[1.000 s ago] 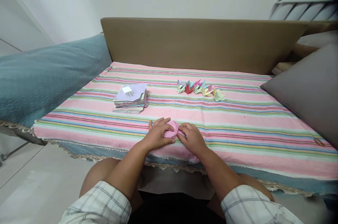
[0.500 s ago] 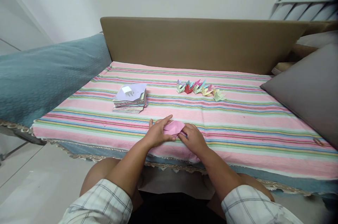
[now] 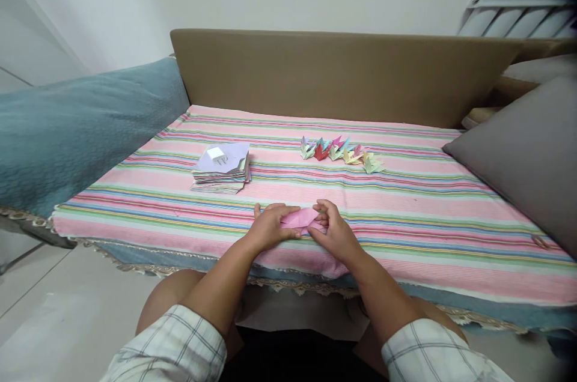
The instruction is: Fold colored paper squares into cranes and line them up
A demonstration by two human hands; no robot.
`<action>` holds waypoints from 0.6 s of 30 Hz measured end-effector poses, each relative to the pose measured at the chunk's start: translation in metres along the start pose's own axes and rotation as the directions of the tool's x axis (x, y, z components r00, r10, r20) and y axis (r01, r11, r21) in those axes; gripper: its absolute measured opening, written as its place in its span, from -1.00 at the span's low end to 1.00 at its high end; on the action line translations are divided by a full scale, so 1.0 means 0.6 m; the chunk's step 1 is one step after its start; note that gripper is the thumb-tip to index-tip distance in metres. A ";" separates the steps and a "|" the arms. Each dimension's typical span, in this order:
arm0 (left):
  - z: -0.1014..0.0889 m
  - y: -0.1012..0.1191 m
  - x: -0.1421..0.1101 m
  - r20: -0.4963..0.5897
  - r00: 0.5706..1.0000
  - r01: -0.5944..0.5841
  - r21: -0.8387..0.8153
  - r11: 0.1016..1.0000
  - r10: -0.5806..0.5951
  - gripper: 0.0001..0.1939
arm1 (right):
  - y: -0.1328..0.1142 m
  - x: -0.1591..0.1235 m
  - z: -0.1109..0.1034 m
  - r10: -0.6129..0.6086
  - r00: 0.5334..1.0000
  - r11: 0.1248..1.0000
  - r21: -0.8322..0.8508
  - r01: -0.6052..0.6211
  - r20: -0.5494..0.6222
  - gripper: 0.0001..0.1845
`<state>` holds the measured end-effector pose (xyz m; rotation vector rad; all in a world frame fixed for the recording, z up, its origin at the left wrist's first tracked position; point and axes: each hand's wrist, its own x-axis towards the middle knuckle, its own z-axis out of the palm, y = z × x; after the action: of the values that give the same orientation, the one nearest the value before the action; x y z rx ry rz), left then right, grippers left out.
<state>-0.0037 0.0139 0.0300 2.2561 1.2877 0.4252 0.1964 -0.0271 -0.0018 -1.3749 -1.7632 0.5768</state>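
– where's the pink paper (image 3: 301,217)?
– on the striped cloth (image 3: 419,191), near the front edge. left hand (image 3: 269,227): fingers holding its left end. right hand (image 3: 337,234): fingers curled at the other end (gripping? can't tell).
– how far along?
– part-folded, i'd judge, flaps showing. seemingly finished: colourful folded pieces (image 3: 336,153) further back. seemingly unfolded: the paper stack (image 3: 220,181).

Left hand (image 3: 269,227) on pink paper (image 3: 300,218); right hand (image 3: 336,232) too

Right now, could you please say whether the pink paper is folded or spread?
Folded: the pink paper shows creases and overlapping layers.
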 end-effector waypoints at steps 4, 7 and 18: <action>-0.002 0.008 -0.001 -0.010 1.000 -0.026 0.002 1.000 0.026 -0.38 | 0.001 0.000 -0.017 -0.183 0.981 0.981 -0.061 0.186 0.061 -0.49; -0.006 0.014 -0.003 -0.003 0.999 -0.038 0.001 0.999 0.038 -0.35 | -0.003 0.003 -0.025 -0.235 0.965 0.961 -0.123 0.248 0.118 -0.66; -0.023 0.018 0.014 -0.019 0.997 0.069 0.005 0.998 -0.069 -0.71 | -0.010 0.014 -0.028 -0.214 0.959 0.953 -0.177 0.247 0.188 -0.75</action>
<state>0.0013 0.0204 0.0479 2.2101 1.3735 0.4194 0.2060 -0.0230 0.0148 -1.2554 -2.1322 0.4048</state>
